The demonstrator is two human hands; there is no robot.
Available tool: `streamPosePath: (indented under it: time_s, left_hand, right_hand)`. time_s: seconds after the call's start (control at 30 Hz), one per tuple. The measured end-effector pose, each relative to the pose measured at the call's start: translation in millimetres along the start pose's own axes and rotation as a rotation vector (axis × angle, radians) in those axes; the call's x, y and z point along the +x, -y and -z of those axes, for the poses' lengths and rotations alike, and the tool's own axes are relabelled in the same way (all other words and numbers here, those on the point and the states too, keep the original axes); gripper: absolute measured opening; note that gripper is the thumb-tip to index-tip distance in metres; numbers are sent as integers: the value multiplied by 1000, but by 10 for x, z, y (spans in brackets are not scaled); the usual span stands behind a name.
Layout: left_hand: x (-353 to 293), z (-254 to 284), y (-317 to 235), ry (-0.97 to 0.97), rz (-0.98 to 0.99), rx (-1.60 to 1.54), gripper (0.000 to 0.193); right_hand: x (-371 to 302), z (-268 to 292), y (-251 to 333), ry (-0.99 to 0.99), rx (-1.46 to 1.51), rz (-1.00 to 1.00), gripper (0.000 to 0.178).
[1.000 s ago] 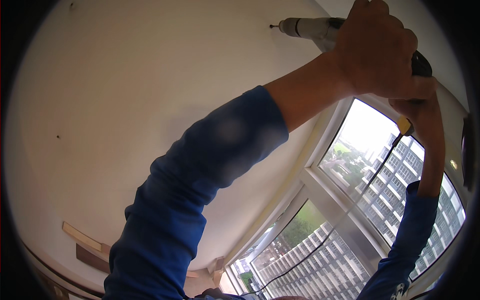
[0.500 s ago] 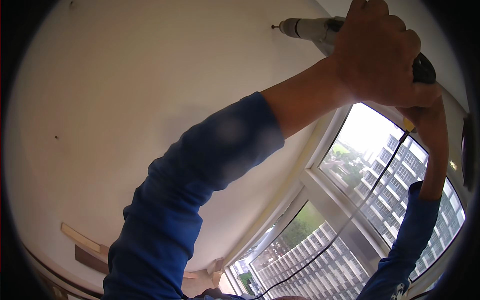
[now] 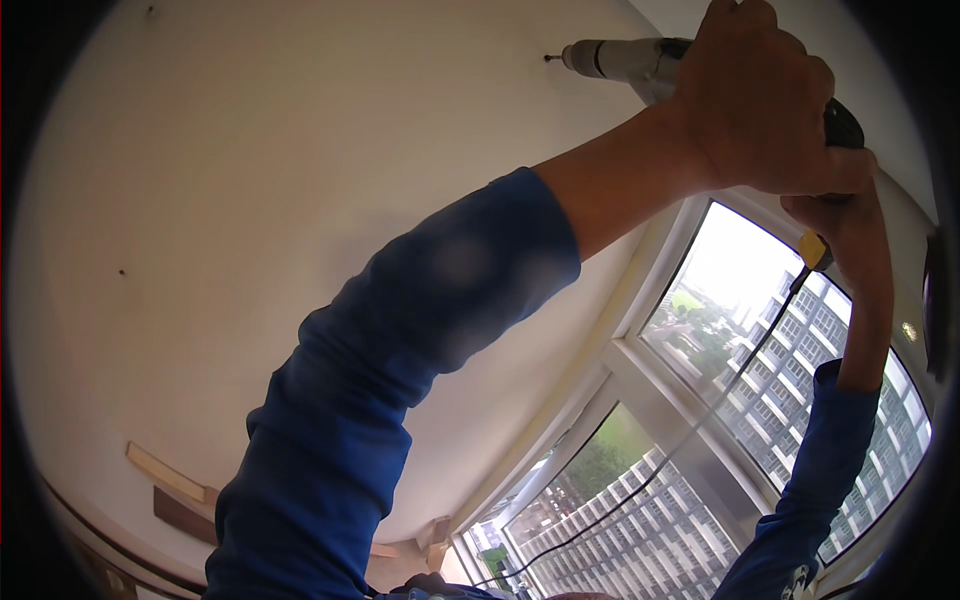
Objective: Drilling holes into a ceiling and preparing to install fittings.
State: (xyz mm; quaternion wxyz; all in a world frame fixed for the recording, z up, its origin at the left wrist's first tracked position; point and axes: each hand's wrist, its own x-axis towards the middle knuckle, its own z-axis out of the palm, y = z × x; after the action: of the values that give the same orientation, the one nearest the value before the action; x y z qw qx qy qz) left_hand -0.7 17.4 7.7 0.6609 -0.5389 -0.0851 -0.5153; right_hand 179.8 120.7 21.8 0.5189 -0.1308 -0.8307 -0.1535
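A corded power drill (image 3: 622,60) with a grey body and dark rear is raised near the top of the view. Its thin bit meets a small dark hole (image 3: 549,58) in the pale ceiling (image 3: 330,110). My left hand (image 3: 752,105) wraps closed over the drill's body and hides much of it. Below it, my right hand (image 3: 842,215) is closed around the handle, its fingers partly covered by the left hand. A yellow and black piece (image 3: 815,250) shows at the handle's lower end, where the dark cord (image 3: 745,375) hangs away.
Windows (image 3: 690,400) with pale frames fill the lower right; tall buildings stand outside. Two other dark spots mark the ceiling, one of them a small hole (image 3: 122,272). A wooden strip (image 3: 165,471) is at the lower left, and a dark object (image 3: 936,300) borders the right edge.
The drill has shifted slightly right, with a little more of its bit showing. Both hands sit slightly higher, and more of the yellow piece shows. The cord has swung left.
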Motion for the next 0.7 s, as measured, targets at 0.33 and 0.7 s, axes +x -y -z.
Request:
streamPosePath:
  time_s: [0.33, 0.7]
  left_hand:
    - [-52, -120, 39, 13, 22, 79, 47]
    - [-67, -242, 55, -110, 41, -23, 46]
  right_hand:
    - [-69, -19, 109, -8, -48, 29, 58]
    - [63, 36, -32, 42, -51, 161, 52]
